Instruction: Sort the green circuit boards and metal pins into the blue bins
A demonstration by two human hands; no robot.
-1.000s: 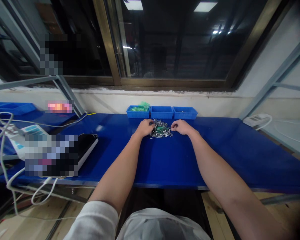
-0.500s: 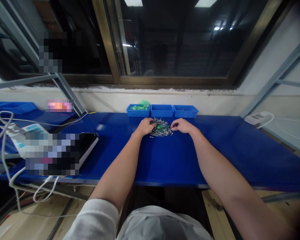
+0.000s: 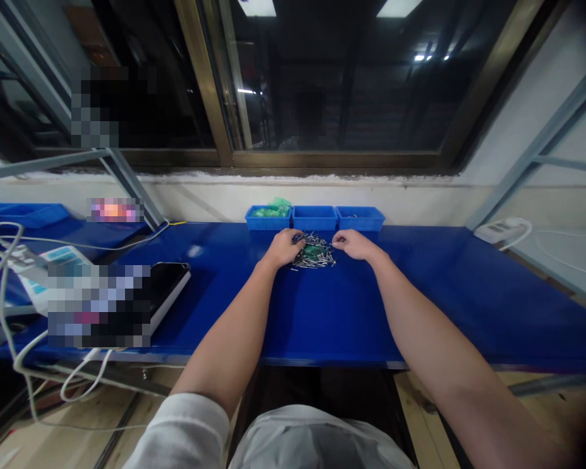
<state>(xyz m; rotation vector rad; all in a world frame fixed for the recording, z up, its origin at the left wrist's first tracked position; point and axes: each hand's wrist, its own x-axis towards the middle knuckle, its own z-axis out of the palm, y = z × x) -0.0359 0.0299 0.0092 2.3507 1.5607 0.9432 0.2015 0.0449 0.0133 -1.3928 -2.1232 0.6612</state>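
A loose pile of thin, shiny metal pieces, screw-like but too small to identify surely, lies on a blue tabletop, with a green patch in its middle, partly covered and hard to make out. The left hand curves against the pile's left side, thumb resting on it; its other fingertips are hidden, so whether it grips anything cannot be told. At the upper right edge, the right hand has thumb and fingers drawn close together; whether they pinch a piece is unclear. Just behind stand three blue bins in a row: the left bin holds crumpled green plastic, the middle bin shows little of its inside, and the right bin contains a few small, indistinct bits. Toward the left, pixel blocks cover much of a dark-screened device, and beside it a white box carries blue-green panels whose print is too blurred to read. White cables loop there, cut off by the left edge. At the far right, a white power strip bears illegible markings. A dark window reflects lights beyond.
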